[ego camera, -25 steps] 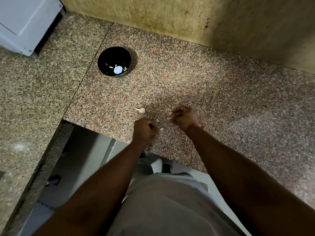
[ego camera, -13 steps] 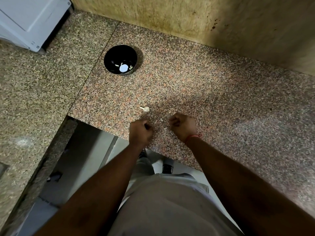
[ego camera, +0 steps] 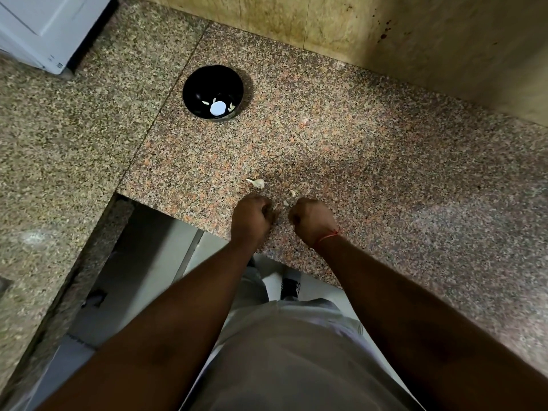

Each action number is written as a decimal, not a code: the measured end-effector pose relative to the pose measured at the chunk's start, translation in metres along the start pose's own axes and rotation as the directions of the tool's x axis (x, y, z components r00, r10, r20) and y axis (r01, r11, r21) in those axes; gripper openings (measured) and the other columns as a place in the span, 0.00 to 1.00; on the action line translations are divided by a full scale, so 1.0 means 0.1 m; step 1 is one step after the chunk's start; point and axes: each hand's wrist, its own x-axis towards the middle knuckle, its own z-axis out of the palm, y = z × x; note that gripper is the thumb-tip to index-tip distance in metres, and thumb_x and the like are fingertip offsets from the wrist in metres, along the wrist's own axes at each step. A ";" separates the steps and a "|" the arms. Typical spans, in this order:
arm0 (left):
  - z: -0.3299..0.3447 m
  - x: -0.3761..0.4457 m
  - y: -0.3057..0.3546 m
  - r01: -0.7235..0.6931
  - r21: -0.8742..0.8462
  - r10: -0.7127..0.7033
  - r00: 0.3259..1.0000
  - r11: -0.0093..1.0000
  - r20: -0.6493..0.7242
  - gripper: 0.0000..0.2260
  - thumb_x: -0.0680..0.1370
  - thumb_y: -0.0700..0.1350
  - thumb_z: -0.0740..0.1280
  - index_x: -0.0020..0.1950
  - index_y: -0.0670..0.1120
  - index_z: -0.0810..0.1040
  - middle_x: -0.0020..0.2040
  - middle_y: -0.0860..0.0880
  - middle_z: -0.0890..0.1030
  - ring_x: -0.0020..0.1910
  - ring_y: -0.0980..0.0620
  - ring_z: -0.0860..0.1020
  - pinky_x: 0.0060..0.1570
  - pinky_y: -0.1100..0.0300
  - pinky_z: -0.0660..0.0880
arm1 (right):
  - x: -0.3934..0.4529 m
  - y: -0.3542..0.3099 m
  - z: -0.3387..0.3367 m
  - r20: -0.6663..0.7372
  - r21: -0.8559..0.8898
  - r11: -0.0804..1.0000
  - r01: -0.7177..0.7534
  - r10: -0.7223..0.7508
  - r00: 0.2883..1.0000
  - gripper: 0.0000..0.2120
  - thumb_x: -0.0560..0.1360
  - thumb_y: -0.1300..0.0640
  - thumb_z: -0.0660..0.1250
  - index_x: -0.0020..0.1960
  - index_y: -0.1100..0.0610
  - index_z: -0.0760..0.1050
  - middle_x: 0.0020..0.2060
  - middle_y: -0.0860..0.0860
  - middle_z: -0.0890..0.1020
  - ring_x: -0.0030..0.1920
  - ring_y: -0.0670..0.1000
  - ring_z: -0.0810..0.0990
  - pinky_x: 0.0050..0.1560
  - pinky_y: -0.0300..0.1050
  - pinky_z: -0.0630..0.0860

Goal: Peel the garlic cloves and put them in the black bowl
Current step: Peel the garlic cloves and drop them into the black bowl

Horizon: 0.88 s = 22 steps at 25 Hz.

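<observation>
We see speckled granite bench. Black bowl sits far back on it, unpeeled garlic clove near front edge, small peel scraps just beside.

Speckled granite bench, pinkish slab meeting a greyer slab at a seam on the left. Yellowish stained wall behind, dark spots upper right. White appliance at top left corner. Pale floor below bench edge; a dark shoe visible.
</observation>
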 end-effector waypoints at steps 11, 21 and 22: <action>0.03 -0.02 0.12 -0.019 0.038 0.019 1.000 0.999 0.002 0.07 0.75 0.36 0.69 0.45 0.45 0.86 0.46 0.46 0.83 0.41 0.48 0.80 0.41 0.60 0.72 | 0.21 -0.15 -0.06 -0.069 0.100 0.995 -0.012 0.019 0.997 0.06 0.79 0.60 0.66 0.52 0.54 0.81 0.44 0.53 0.83 0.42 0.53 0.82 0.44 0.50 0.83; 0.01 -0.24 0.04 0.047 0.045 -0.046 0.999 0.998 -0.017 0.04 0.76 0.38 0.65 0.44 0.44 0.78 0.44 0.44 0.77 0.42 0.42 0.78 0.39 0.57 0.66 | 0.11 -0.16 -0.03 0.010 -0.061 0.998 -0.028 0.029 1.000 0.09 0.74 0.65 0.66 0.52 0.56 0.79 0.52 0.54 0.80 0.47 0.57 0.83 0.47 0.54 0.84; 0.02 -0.27 0.03 0.054 0.033 -0.053 0.998 0.998 -0.043 0.04 0.77 0.38 0.65 0.44 0.44 0.78 0.43 0.45 0.76 0.41 0.42 0.77 0.39 0.57 0.66 | 0.08 -0.11 -0.02 -0.006 -0.025 0.999 -0.037 0.037 0.999 0.07 0.75 0.64 0.66 0.50 0.55 0.79 0.51 0.54 0.80 0.47 0.56 0.82 0.47 0.53 0.83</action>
